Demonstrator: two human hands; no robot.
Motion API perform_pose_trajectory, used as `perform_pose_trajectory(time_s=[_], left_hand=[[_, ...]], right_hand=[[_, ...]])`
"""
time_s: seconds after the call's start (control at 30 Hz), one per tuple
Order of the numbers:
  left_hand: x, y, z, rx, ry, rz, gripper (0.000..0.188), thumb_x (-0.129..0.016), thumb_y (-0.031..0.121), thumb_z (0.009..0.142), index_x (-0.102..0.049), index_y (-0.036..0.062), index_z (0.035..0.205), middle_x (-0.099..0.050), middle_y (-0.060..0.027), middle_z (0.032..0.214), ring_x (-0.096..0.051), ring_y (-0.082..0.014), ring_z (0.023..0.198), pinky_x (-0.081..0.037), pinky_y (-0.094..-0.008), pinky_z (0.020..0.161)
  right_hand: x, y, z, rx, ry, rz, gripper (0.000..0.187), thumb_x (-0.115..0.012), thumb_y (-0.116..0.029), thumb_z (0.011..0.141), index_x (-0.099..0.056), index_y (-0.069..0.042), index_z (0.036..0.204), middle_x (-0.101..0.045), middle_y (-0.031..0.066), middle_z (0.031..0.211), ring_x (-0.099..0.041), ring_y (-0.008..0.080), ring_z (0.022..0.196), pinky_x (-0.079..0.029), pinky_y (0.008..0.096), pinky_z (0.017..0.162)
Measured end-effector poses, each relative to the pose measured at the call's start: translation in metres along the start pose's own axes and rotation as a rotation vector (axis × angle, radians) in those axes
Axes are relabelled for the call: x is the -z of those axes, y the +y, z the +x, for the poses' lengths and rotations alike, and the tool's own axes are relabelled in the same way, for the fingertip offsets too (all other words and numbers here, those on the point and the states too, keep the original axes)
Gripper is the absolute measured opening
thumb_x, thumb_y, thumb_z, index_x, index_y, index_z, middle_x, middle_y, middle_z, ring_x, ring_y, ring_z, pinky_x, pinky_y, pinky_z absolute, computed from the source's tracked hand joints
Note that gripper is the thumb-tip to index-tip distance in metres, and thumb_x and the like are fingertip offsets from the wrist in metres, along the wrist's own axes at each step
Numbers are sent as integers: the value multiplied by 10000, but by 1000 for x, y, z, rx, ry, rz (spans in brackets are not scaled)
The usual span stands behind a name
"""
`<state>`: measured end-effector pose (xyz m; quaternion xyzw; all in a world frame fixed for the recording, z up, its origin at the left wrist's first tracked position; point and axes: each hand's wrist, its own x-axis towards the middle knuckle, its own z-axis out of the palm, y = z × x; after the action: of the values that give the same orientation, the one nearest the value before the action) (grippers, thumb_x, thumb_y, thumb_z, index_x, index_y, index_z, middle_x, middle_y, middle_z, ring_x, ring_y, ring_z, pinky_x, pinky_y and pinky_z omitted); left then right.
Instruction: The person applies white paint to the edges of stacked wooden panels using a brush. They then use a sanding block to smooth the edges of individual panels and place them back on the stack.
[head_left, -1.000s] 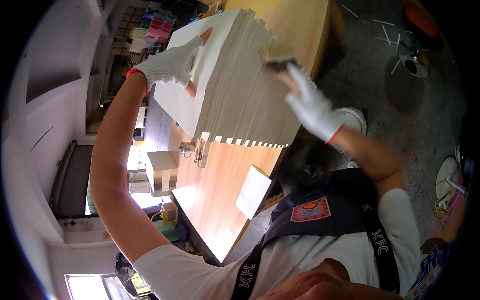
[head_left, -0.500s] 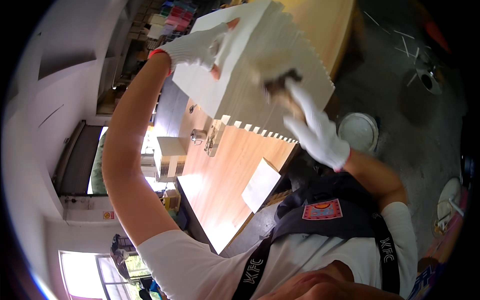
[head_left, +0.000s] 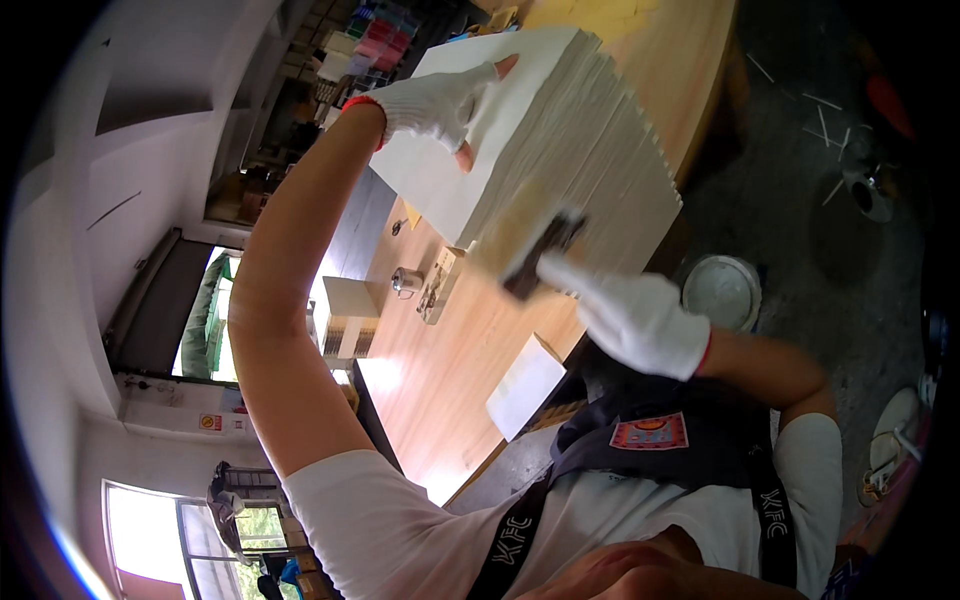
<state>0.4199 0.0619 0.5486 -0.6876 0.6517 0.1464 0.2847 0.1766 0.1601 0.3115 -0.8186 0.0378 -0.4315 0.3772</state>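
Note:
A tall stack of white paper (head_left: pixel 590 150), its sheets in many layers, stands on the wooden table. My left hand (head_left: pixel 436 106), in a white knitted glove with bare fingertips, lies spread on the top sheet. In my gloved right hand (head_left: pixel 640 322) is a wide brush (head_left: pixel 543 256) with a dark band and pale bristles, blurred by motion. The bristles are at the near side of the stack, by its lower corner; whether they touch it I cannot tell. My right fingers are closed round the handle, which they mostly hide.
On the wooden table (head_left: pixel 440 370) are a metal mug (head_left: pixel 406 282), a narrow tray-like piece (head_left: pixel 440 286) and a white block (head_left: pixel 526 386). A smaller stack (head_left: pixel 350 315) stands beyond. A round white bucket (head_left: pixel 722 293) stands on the floor at right, with scattered strips farther off.
My right hand has swung the brush down and left along the stack's side toward its lower corner. My left hand stays spread on the top sheet. The whole view has shifted slightly.

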Motion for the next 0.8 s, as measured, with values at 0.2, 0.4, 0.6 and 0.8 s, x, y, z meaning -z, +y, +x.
perform_pose_trajectory(time_s=[0.2, 0.4, 0.6, 0.8], left_hand=[[6, 12, 11, -100, 41, 13, 1421, -955, 83, 504, -68, 272, 1598, -600, -214, 1305, -571, -347, 1200, -449, -444, 1009], [1, 7, 11, -44, -7, 32, 1417, -952, 119, 529, -33, 277, 1596, -601, -240, 1289, -573, -378, 1196, -442, -451, 1009], [6, 1, 15, -100, 26, 63, 1448, -940, 116, 511, 5, 263, 1599, -603, -264, 1271, -592, -399, 1147, -454, -441, 992], [2, 1, 14, -3, -10, 75, 1465, -938, 104, 501, 23, 240, 1598, -615, -265, 1256, -597, -407, 1156, -461, -438, 1002]], right_hand=[[-37, 5, 7, 38, 307, 55, 631, -585, -55, 923, -351, -33, 1509, -660, 180, 1194, -678, 310, 763, -546, 393, 683], [47, 70, 26, 398, -240, -662, 552, -545, -193, 903, -504, -455, 1387, -583, 60, 787, -596, 265, 551, -479, 357, 467], [179, 149, 67, 51, -75, -985, 525, -508, -177, 960, -477, -453, 1406, -661, 80, 874, -675, 244, 687, -539, 339, 574], [187, 138, 36, -63, 68, -925, 464, -567, -148, 922, -566, -356, 1337, -664, 64, 878, -655, 209, 681, -526, 309, 579]])
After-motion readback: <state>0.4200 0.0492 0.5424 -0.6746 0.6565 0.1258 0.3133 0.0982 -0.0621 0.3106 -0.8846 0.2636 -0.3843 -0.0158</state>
